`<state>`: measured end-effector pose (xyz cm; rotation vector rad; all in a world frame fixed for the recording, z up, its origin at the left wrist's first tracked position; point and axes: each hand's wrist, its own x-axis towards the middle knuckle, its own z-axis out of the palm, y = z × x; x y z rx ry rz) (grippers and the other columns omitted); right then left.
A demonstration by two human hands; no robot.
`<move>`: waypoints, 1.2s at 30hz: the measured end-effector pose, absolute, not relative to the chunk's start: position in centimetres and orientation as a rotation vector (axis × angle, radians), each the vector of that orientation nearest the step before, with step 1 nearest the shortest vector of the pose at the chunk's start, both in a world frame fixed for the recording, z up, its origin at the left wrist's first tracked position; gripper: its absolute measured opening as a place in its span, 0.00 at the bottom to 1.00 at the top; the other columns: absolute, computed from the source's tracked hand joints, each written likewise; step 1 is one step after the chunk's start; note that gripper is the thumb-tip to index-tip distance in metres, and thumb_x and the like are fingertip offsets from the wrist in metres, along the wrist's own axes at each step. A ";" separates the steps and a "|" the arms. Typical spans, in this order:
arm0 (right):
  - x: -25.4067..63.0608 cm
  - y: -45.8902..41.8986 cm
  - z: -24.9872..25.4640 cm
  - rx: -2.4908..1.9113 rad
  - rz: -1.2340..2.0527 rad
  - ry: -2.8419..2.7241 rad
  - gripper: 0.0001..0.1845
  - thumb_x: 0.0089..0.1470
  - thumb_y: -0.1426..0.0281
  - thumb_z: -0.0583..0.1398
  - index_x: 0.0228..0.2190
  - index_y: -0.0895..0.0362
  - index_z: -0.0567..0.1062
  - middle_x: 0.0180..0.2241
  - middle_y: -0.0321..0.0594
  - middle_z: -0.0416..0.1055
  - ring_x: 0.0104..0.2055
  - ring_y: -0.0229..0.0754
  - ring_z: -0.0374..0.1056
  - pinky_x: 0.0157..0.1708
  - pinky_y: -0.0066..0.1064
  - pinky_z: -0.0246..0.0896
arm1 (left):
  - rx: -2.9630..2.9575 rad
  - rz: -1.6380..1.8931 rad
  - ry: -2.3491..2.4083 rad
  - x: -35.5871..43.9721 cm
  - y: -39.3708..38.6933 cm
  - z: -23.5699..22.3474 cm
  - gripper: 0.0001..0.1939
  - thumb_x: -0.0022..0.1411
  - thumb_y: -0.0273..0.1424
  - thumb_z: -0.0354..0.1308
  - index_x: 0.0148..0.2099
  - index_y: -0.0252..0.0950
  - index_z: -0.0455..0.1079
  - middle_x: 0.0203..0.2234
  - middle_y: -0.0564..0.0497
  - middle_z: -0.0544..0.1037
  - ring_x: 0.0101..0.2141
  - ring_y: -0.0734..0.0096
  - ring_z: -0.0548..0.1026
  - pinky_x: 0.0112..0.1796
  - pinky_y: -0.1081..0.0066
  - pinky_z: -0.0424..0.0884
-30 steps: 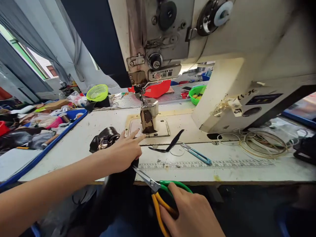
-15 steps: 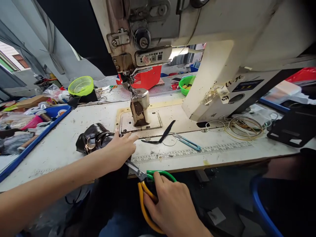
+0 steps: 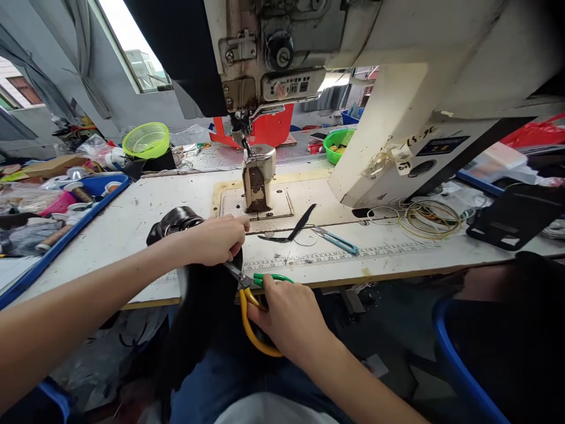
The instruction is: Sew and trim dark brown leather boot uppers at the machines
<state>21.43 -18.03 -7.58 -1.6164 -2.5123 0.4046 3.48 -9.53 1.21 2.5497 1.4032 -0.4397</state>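
The right hand (image 3: 293, 312) is closed around the handles of the scissors (image 3: 244, 281), and their blades point to the edge of the black item (image 3: 194, 312), just under the left hand (image 3: 216, 238). The left hand has its fingers bent and seems to grip this edge, but the thumb side is partly hidden. The black item lies with its shiny end on the tabletop (image 3: 163, 182), at the left of the sewing machine (image 3: 260, 182), and its soft part hangs over the front edge toward the person's lap. As I judge, the trimming is in progress and not finished, because the blades are at the material; the blade tips are covered, so I cannot tell how deep the cut goes. A narrow black strip (image 3: 300, 224) lies apart near the machine's base, and it may be a piece already cut off, though this is not sure. What is left is perhaps the rest of this edge, but its length cannot be seen. Beside the strip, the small blue snips (image 3: 339, 240) rest unused, and farther to the right there is a loose coil of cord (image 3: 430, 218).
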 end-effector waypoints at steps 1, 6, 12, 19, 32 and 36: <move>21.3 -17.9 -7.4 -1.608 0.406 -2.514 0.10 0.57 0.63 0.63 0.31 0.56 0.72 0.25 0.40 0.76 0.30 0.49 0.76 0.23 0.33 0.36 | 2.541 -0.414 1.401 3.4 -9.5 1.3 0.05 0.53 0.22 0.63 0.28 0.36 0.75 0.54 0.49 0.70 0.51 0.58 0.73 0.50 0.63 0.68; 21.0 -17.7 -7.2 -1.608 0.387 -2.499 0.11 0.56 0.61 0.62 0.29 0.56 0.72 0.24 0.39 0.76 0.28 0.49 0.75 0.23 0.33 0.35 | 2.499 -0.302 1.383 2.9 -9.4 1.6 0.05 0.55 0.23 0.65 0.28 0.36 0.75 0.53 0.50 0.71 0.51 0.60 0.73 0.51 0.65 0.68; 19.7 -16.8 -7.4 -1.550 0.376 -2.495 0.13 0.57 0.60 0.63 0.31 0.56 0.73 0.27 0.41 0.78 0.31 0.49 0.76 0.23 0.33 0.37 | 2.479 -0.158 1.403 1.6 -9.5 2.0 0.05 0.56 0.23 0.65 0.29 0.36 0.74 0.50 0.50 0.72 0.50 0.63 0.73 0.51 0.67 0.67; 20.2 -17.3 -7.3 -1.543 0.374 -2.464 0.12 0.59 0.60 0.61 0.30 0.56 0.70 0.27 0.37 0.76 0.29 0.46 0.75 0.24 0.33 0.39 | 2.459 -0.040 1.477 0.1 -9.8 3.1 0.02 0.58 0.28 0.64 0.32 0.39 0.75 0.51 0.52 0.72 0.50 0.64 0.73 0.52 0.65 0.66; 17.0 -16.5 -5.7 -1.492 0.317 -2.506 0.12 0.60 0.60 0.60 0.34 0.58 0.73 0.28 0.43 0.77 0.33 0.50 0.76 0.26 0.33 0.51 | 2.496 -0.036 1.434 0.3 -10.6 3.3 0.04 0.60 0.27 0.63 0.31 0.38 0.74 0.51 0.52 0.72 0.50 0.66 0.74 0.50 0.69 0.68; 15.7 -15.5 -6.1 -1.466 0.378 -2.526 0.15 0.59 0.58 0.60 0.31 0.57 0.76 0.29 0.45 0.77 0.33 0.53 0.76 0.26 0.33 0.55 | 2.578 -0.070 1.415 0.5 -11.0 3.0 0.06 0.61 0.22 0.59 0.32 0.36 0.72 0.52 0.51 0.72 0.49 0.68 0.74 0.48 0.72 0.68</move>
